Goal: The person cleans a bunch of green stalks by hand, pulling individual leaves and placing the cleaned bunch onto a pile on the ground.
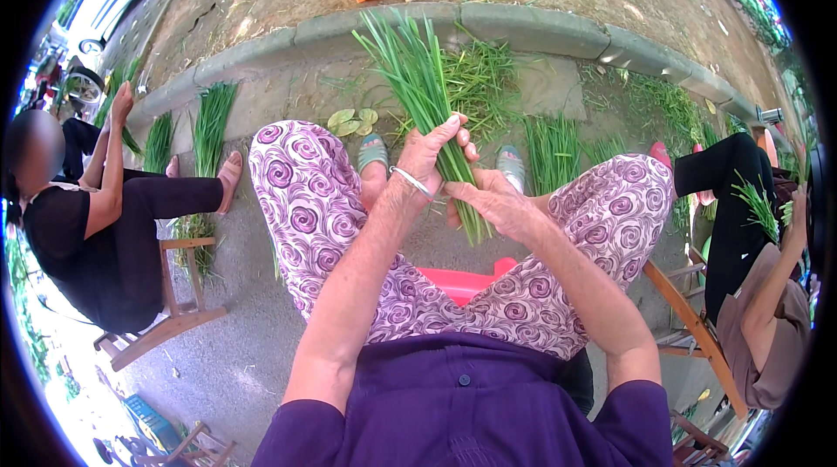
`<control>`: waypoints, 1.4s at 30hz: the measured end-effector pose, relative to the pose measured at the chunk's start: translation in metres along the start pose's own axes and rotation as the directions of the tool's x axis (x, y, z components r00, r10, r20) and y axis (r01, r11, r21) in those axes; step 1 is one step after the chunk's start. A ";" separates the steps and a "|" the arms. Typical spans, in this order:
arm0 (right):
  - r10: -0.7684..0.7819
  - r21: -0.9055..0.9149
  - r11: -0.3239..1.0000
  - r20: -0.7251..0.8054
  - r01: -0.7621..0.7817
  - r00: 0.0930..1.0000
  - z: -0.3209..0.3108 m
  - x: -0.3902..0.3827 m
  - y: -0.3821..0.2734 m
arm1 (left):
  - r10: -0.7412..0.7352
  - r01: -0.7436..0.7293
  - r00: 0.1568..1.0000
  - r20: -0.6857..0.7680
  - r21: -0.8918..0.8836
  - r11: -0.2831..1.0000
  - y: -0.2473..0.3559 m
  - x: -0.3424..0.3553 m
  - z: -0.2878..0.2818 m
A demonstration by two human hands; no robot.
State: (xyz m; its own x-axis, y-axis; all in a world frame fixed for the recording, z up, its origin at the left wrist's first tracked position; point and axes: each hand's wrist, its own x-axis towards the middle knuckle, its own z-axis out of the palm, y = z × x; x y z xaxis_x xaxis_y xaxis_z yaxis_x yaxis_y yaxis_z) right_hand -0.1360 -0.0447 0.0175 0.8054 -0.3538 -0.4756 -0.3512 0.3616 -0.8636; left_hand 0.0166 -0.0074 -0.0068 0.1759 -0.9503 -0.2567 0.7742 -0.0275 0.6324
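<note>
Nearest, low in the middle of the frame, the patterned trousers [307,197] spread around a pink stool [453,285]; a stalk slipping out could fall between the knees. At the centre, the bundle of green stalks [422,79] slants between both hands, its leaf tips fanning toward the upper middle. The left hand [429,151] has its fingers wrapped around the bundle partway along: a slackened grip could let outer leaves slide free, and too hard a squeeze might crease them. The right hand [495,201] has thumb and fingers closed on the bundle near its lower ends, where an uneven pull could tear thin stalks or drag them out of line. Beyond, the sandals [373,152] stand near the tangled green heap [481,83], so a shifted foot might crush leaves; dipping the bundle's tips there could snag strays. Right of centre, a neater row of stalks [551,153] could be scattered by a swinging knee.
</note>
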 end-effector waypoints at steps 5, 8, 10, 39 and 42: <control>0.005 -0.030 1.000 0.031 -0.004 1.000 0.000 -0.001 0.008 | -0.017 0.016 0.999 -0.032 -0.033 0.999 0.006 -0.002 0.002; 0.013 -0.151 0.989 0.079 -0.001 0.997 0.001 -0.004 0.008 | 0.000 -0.007 0.997 -0.071 -0.091 0.996 0.012 0.000 -0.002; -0.002 -0.206 0.978 0.108 0.024 0.994 0.000 -0.001 0.013 | 0.024 -0.028 0.997 -0.067 -0.055 0.998 0.015 -0.001 -0.002; 0.066 0.181 0.975 0.302 -0.125 0.951 0.006 0.002 0.022 | 0.017 -0.012 0.999 -0.037 0.140 0.990 0.019 -0.011 0.010; 0.071 0.105 0.988 0.326 -0.111 0.943 0.005 0.001 0.020 | -0.016 0.016 1.000 -0.008 0.103 0.995 0.018 -0.013 0.016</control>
State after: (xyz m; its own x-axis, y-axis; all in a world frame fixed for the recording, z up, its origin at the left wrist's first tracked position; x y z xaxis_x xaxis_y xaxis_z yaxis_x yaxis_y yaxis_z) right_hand -0.1398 -0.0340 0.0008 0.8897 -0.0269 -0.4558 -0.3865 0.4870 -0.7832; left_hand 0.0184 -0.0008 0.0199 0.1684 -0.9474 -0.2721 0.7101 -0.0749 0.7001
